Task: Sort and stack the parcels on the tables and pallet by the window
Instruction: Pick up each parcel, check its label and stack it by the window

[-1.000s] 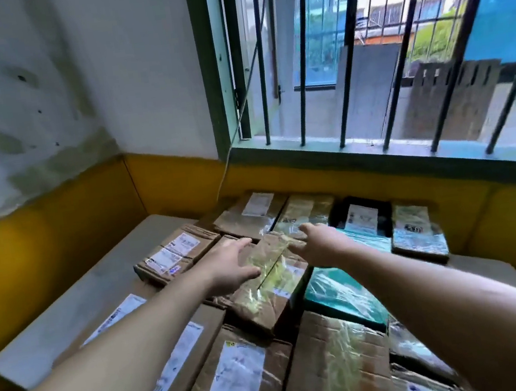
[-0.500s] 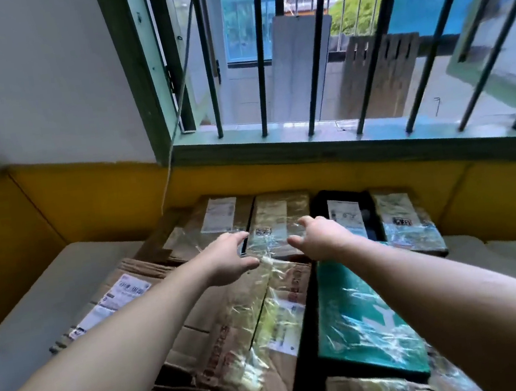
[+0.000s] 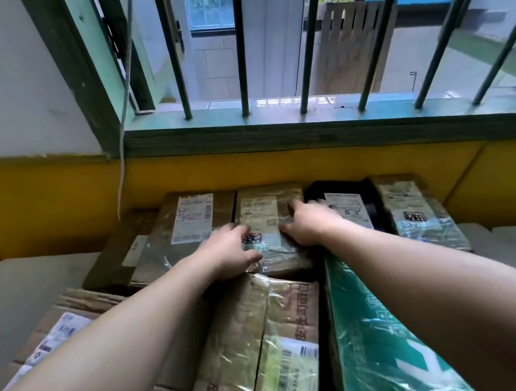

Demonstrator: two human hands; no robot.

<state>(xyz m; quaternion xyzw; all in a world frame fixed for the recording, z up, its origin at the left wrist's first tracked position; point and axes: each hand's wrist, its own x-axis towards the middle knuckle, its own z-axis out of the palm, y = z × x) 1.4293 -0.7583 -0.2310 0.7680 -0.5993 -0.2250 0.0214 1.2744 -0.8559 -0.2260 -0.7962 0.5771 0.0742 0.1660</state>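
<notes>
Head view: one wide-angle frame, looking down over parcels packed under a barred window [image 3: 280, 40].
Left hand [image 3: 229, 250]: palm down, fingers spread and loosely curved, resting on the left edge of the tan taped parcel [image 3: 270, 226]; not closed around anything.
Right hand [image 3: 310, 223]: palm down on the right edge of the same parcel, fingers blurred; whether it grips the edge, cannot tell.
Tan taped parcel: far row, about 12 o'clock from the hands, lying flat between both hands, label face up.
Labelled brown box [image 3: 189, 233]: just beside it at 9 o'clock, touching.
Black parcel [image 3: 348, 203]: at 3 o'clock of the tan one, white label on top, partly under the right wrist.
Far-right taped parcel [image 3: 414, 211]: beside the black one, at 3 o'clock again.
Green box [image 3: 382, 342]: near row, 5 o'clock, under the right forearm.
Near taped carton [image 3: 268, 340]: 6 o'clock, between the forearms.
Table [image 3: 19, 296]: pale bare surface at 9 o'clock.
</notes>
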